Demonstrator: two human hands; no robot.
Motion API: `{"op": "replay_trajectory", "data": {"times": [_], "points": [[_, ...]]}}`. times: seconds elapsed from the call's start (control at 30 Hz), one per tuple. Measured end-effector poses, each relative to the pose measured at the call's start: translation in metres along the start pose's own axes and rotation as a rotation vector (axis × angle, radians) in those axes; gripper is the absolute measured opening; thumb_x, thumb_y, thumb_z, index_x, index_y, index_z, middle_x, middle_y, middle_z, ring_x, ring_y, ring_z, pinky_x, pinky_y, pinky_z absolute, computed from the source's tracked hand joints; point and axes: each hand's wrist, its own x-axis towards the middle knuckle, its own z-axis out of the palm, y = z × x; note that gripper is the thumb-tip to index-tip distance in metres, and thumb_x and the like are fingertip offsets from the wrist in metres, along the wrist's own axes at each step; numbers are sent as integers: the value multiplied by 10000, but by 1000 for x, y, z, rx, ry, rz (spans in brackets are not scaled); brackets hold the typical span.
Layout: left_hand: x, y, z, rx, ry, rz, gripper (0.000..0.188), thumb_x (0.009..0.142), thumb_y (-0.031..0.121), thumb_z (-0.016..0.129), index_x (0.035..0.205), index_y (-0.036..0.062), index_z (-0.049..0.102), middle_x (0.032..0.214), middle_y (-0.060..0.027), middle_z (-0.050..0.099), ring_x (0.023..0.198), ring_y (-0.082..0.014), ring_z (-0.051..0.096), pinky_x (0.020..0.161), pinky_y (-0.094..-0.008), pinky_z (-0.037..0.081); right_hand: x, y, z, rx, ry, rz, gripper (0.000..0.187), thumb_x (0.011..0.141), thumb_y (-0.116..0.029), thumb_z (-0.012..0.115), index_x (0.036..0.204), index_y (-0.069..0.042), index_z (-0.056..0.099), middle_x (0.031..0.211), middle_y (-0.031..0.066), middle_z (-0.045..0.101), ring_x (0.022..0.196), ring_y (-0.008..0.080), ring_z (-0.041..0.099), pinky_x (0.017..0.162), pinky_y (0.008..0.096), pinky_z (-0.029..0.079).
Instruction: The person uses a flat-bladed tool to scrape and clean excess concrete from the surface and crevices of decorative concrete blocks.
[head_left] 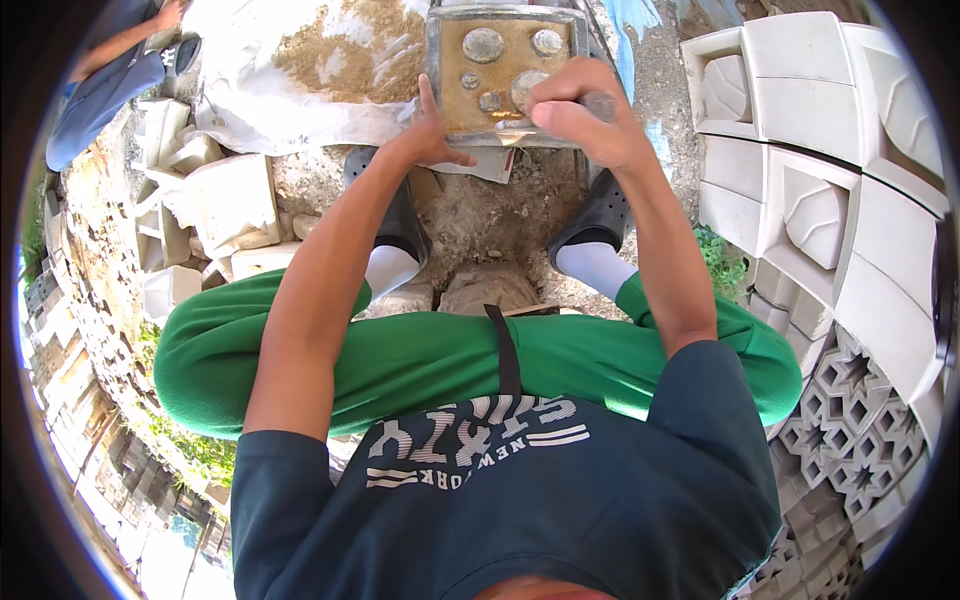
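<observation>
A grey rectangular mould frame (437, 60) stands ahead of me, filled with tan sandy mix. Several round grey discs of different sizes, one of them a large disc (483, 45), show in the mix. My left hand (430, 138) has its fingers spread and rests against the frame's near left corner. Over the near right part of the mould, my right hand (597, 120) is closed round a small hand tool (598, 104) with a rounded grey handle end. A pale, narrow piece (515, 125) lies by the near rim below my fingers; I cannot tell whether it belongs to the tool.
A white sheet (270, 110) bearing a heap of sand (350, 55) lies left of the mould. Pale concrete blocks (805, 90) are stacked at right, with star-patterned blocks (855, 430) nearer. Broken blocks (230, 200) lie at left. Another person's leg (105, 105) shows at upper left.
</observation>
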Motion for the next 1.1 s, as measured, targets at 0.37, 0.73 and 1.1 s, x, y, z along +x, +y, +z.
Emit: {"op": "replay_trajectory", "data": {"times": [0.37,0.73,1.1], "points": [[10,-10,-8,181,-136,-69,1528,547,633,847,1447,-106,-143,1507,-386,-94,1420,-506,97,1172,-469,200,5,24,-10,-205,-10,51,276,832,-170,596,620,-19,502,561,-12,382,539,67,352,499,260,281],[-6,64,-6,397,649,235,1205,673,754,644,1463,-64,245,1538,-240,225,1458,-357,155,1181,-489,101,-21,-19,4,215,548,30,474,899,-210,640,497,-61,438,518,-30,410,506,69,358,474,271,262],[6,69,-4,246,795,133,1038,729,642,658,1426,-47,319,1491,-195,341,1423,-316,269,1171,-499,153,52,-45,36,179,1048,-119,493,919,-191,604,501,-114,356,460,-13,333,418,97,281,423,301,241]]}}
